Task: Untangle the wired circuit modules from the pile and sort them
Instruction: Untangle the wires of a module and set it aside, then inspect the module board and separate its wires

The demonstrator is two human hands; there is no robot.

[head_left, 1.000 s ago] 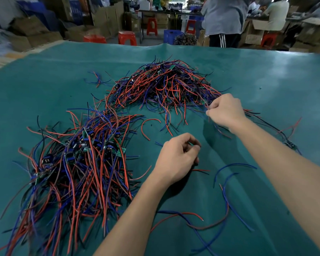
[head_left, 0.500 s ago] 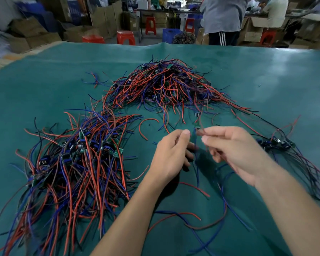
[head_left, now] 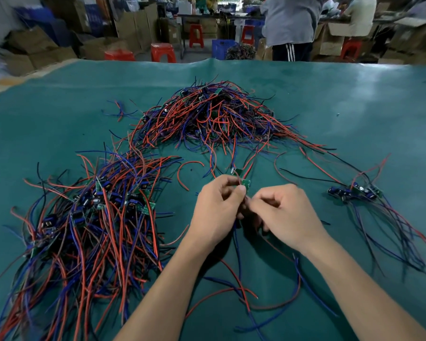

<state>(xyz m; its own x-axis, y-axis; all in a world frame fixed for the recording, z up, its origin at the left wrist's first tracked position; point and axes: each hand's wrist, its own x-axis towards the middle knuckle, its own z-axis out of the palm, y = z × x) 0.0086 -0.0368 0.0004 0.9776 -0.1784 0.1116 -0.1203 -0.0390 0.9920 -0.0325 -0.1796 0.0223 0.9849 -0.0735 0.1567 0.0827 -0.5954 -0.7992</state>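
Note:
A tangled pile (head_left: 217, 119) of red and blue wired circuit modules lies at the far middle of the green table (head_left: 59, 114). A larger sorted bundle (head_left: 89, 217) spreads at the left, and a small group of modules (head_left: 354, 191) with trailing wires rests at the right. My left hand (head_left: 215, 209) pinches a small green circuit module (head_left: 244, 184) whose red wires still run up toward the pile. My right hand (head_left: 284, 212) meets it just to the right, fingers closed on that module's wires, which hang down between both hands.
Loose red and blue wires (head_left: 244, 291) lie on the table near the front between my forearms. Beyond the far edge stand a person (head_left: 290, 25), red stools (head_left: 162, 51), a blue crate (head_left: 223, 48) and cardboard boxes (head_left: 133, 25).
My right hand drew a module out of the far pile toward me and joined my left hand, which has risen a little. Both now hold it in front of the pile.

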